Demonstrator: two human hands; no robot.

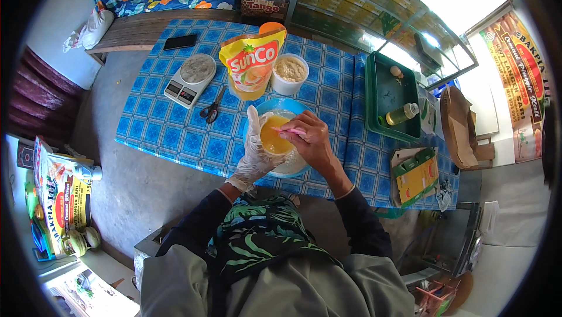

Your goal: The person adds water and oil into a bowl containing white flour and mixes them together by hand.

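My left hand [256, 152], in a clear plastic glove, is closed around a cup of yellow liquid [275, 135]. In the fingers of my right hand [311, 139], which is bare, is a pink-handled utensil [294, 132]; its lower end goes into the cup, and its exact kind is hidden. Directly under both hands stands a light blue basin [298, 107] with white powder in it. Just beyond are a yellow cooking oil pouch [250, 66], standing upright, and a white tub [288, 87] of pale brown granular stuff. Black scissors [211, 108] lie left of the basin.
A kitchen scale [186, 93] with a round container on it and a phone [180, 42] are on the blue checked table [158, 118]. To the right, a green tray [387, 86] holds eggs and a bottle [402, 114]. Nearer is a flattened yellow-green box [417, 177]. Behind stands a glass display case [374, 1].
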